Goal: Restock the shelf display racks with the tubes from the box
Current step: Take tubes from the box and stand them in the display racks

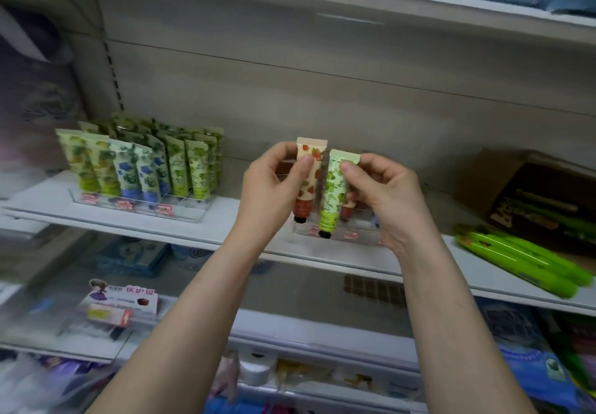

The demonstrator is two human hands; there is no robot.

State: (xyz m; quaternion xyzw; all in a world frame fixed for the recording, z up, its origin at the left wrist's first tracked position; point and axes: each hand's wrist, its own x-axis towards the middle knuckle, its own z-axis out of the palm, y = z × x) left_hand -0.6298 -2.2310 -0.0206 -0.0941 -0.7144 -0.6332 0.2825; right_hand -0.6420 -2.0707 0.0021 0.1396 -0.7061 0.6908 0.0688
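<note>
While each tube hangs cap-down, likely so it can drop straight into a slot, the head view shows the left hand [267, 188] pinching the strawberry tube [309, 184] near its flat crimped end, thumb in front and fingers [283, 152] curled behind. The right hand [387, 194] pinches the green leaf tube [333, 188] the same way, just beside the first. Both tubes hang above the clear plastic rack [351, 236] on the white shelf [232, 220]. It looks nearly empty, though hands hide much of it.

To the left a second clear rack [142, 209] stands packed with glossy soft tubes [145, 162], upright in rows, printed with leaves and blue flowers. The brown cardboard box [477, 184] sits open at the shelf's right end, near smooth bright green packs [522, 262].
</note>
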